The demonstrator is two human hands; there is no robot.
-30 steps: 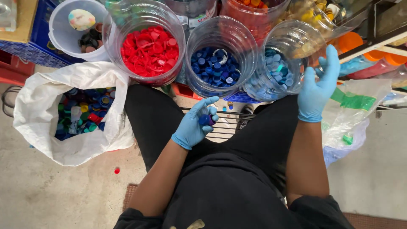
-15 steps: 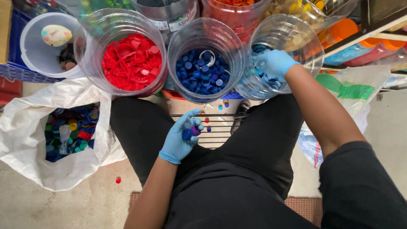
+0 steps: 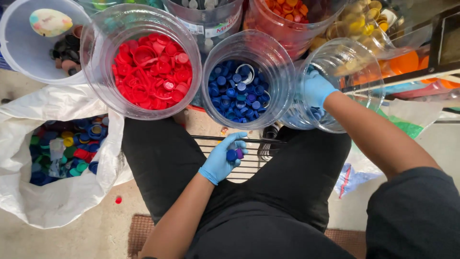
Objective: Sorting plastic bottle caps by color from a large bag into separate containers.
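The right hand (image 3: 317, 90) now reaches deeper into the tilted clear jar (image 3: 345, 81), its grip hidden, while the left hand (image 3: 223, 158) still cups dark bottle caps (image 3: 235, 154) over the lap.

Site: sorting workspace, floor level | Evidence: clear jars (image 3: 141, 67) of bottle caps sorted by colour; white sack (image 3: 57, 192) of mixed caps; bare concrete floor (image 3: 96, 235).

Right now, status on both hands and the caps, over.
Left hand cupped, holding dark blue caps over lap. Right hand inside tilted clear jar, grip unclear. Blue cap jar between the hands; nothing blocking.
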